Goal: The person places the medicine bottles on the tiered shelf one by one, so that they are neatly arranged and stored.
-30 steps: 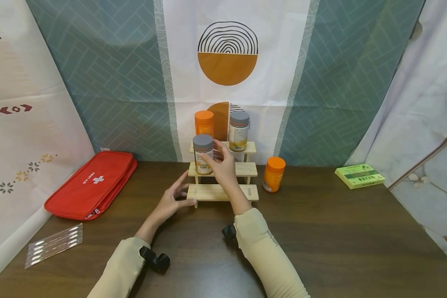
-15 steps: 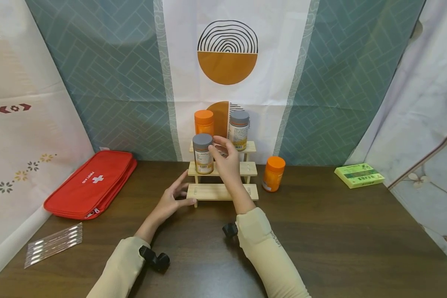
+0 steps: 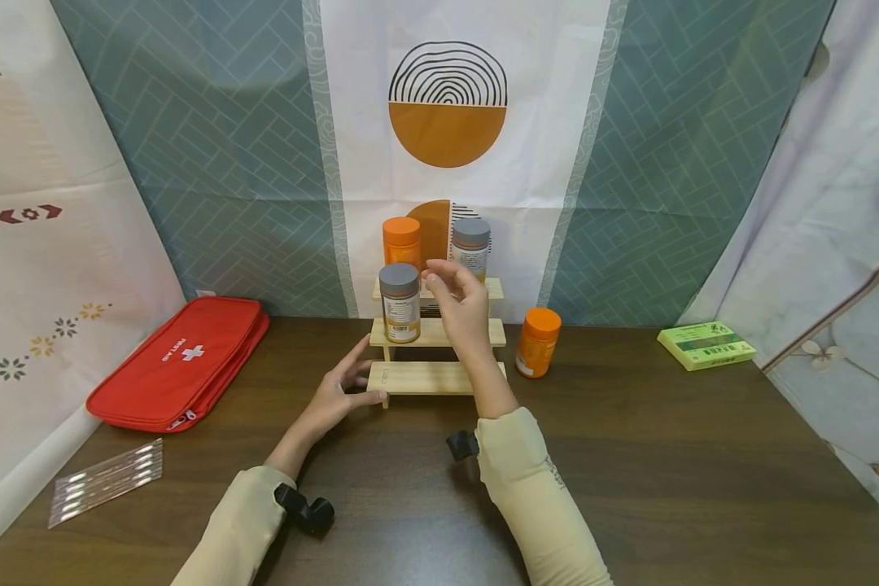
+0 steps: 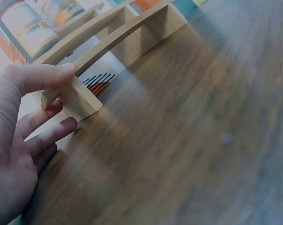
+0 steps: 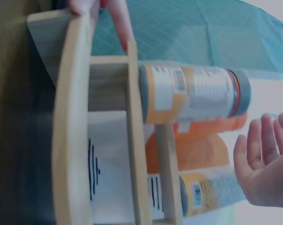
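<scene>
A three-step wooden display stand (image 3: 425, 378) sits against the back cloth. My left hand (image 3: 334, 399) grips the left end of its lowest step; in the left wrist view the thumb (image 4: 48, 77) lies on the step with fingers below it. A grey-lidded supplement jar (image 3: 401, 308) stands upright on the left of the middle step. Just right of that jar, my right hand (image 3: 469, 313) is raised, holding nothing, with fingers loosely bent and apart from the jar (image 5: 193, 93). On the top step are an orange jar (image 3: 401, 232) and another grey-lidded jar (image 3: 472, 234), partly hidden.
An orange jar (image 3: 538, 342) stands on the table right of the stand. Farther right lies a green-yellow box (image 3: 706, 346). At left are a red first-aid pouch (image 3: 179, 366) and a clear pack of swabs (image 3: 106, 482).
My right hand has let go of the grey-lidded jar on the middle step and drawn away up and right. The left hand stays at the stand.
</scene>
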Action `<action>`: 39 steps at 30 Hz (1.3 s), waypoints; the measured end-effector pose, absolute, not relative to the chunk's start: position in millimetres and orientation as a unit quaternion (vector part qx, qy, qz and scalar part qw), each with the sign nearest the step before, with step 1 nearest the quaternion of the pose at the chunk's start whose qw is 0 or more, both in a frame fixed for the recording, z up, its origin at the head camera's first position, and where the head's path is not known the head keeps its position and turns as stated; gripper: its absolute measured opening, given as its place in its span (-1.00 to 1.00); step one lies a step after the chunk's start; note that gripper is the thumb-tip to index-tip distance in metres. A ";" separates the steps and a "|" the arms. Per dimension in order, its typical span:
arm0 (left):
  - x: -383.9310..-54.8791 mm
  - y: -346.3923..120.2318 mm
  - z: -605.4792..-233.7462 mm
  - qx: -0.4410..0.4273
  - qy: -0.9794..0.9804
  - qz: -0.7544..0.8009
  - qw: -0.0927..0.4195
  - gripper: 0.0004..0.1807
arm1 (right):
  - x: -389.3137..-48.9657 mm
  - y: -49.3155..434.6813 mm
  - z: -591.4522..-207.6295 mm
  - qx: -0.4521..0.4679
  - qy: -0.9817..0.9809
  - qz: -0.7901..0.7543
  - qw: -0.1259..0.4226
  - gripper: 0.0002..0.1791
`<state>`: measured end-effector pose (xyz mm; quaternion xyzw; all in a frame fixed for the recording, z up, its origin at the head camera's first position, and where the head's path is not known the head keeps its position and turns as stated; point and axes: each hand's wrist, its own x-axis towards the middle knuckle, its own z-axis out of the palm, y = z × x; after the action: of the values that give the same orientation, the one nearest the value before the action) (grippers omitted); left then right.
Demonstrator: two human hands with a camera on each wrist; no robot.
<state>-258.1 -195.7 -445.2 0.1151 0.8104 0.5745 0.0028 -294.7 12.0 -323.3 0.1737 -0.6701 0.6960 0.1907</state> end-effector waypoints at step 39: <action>-258.5 -196.2 -447.0 0.115 0.811 0.573 0.005 0.04 | -304.1 126.6 -307.1 0.073 -0.676 0.709 0.184 -0.68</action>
<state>-258.5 -196.2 -447.0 0.1151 0.8112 0.5734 0.0050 -304.1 126.6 -307.1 0.0731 -0.6763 0.7095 0.1841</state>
